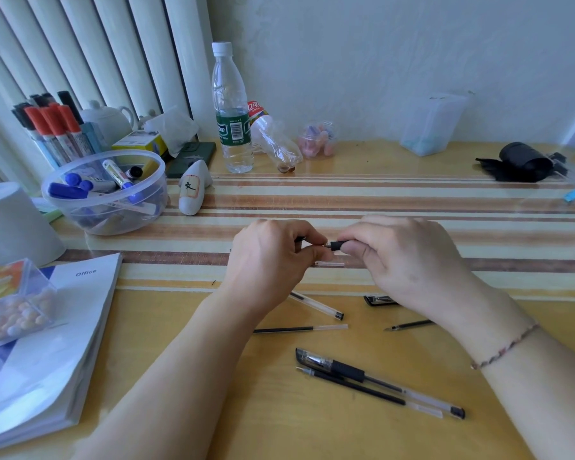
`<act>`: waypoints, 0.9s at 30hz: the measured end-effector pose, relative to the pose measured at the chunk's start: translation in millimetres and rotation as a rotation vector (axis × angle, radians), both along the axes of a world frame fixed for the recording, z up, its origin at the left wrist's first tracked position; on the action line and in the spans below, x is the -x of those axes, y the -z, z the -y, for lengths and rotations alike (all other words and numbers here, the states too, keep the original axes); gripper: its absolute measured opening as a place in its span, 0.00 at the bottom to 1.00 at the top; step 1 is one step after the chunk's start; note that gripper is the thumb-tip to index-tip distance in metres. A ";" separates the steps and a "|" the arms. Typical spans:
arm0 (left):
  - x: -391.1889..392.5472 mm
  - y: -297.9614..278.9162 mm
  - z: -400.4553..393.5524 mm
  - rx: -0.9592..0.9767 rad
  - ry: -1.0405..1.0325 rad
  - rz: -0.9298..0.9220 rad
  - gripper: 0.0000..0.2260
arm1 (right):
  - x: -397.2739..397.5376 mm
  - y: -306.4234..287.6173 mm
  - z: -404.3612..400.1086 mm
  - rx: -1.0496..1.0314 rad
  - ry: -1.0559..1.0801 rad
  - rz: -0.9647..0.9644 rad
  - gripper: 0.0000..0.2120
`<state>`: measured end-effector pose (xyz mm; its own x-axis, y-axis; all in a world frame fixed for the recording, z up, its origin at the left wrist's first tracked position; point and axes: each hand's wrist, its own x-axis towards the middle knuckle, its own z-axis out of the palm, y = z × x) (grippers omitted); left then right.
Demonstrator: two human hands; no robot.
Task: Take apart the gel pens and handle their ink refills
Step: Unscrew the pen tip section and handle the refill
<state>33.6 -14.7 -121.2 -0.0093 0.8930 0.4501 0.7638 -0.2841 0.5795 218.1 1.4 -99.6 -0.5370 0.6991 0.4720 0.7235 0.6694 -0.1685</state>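
Over the striped mat, my left hand and my right hand meet at a gel pen. The right hand grips its black grip section; the left pinches the tip end, whose parts are hidden by the fingers. On the desk below lie a clear pen barrel, an ink refill, another refill partly under my right wrist, a black pen cap, a capped whole gel pen and a loose refill beside it.
A clear bowl of markers and a white cup stand at the left, with a book and a clear bead box in front. A water bottle, a small jar and a black roll sit at the back.
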 end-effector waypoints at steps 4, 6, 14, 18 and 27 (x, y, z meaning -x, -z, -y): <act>2.4 -1.9 -1.0 0.019 -0.007 -0.007 0.05 | -3.9 0.5 -4.0 0.149 0.004 -0.036 0.09; 2.9 -2.6 -0.9 0.023 -0.007 0.000 0.05 | -6.0 1.2 -4.6 0.149 0.031 -0.031 0.04; 3.7 -2.0 -1.2 0.056 0.002 -0.013 0.06 | -5.9 -2.9 -2.4 0.121 0.066 0.042 0.11; 3.1 -1.5 -0.7 0.037 0.000 -0.010 0.07 | -8.7 -0.8 -4.2 0.069 0.075 0.040 0.11; 12.7 -4.4 -1.4 0.011 0.048 -0.195 0.09 | -9.4 -5.4 -3.5 -0.053 0.008 0.065 0.09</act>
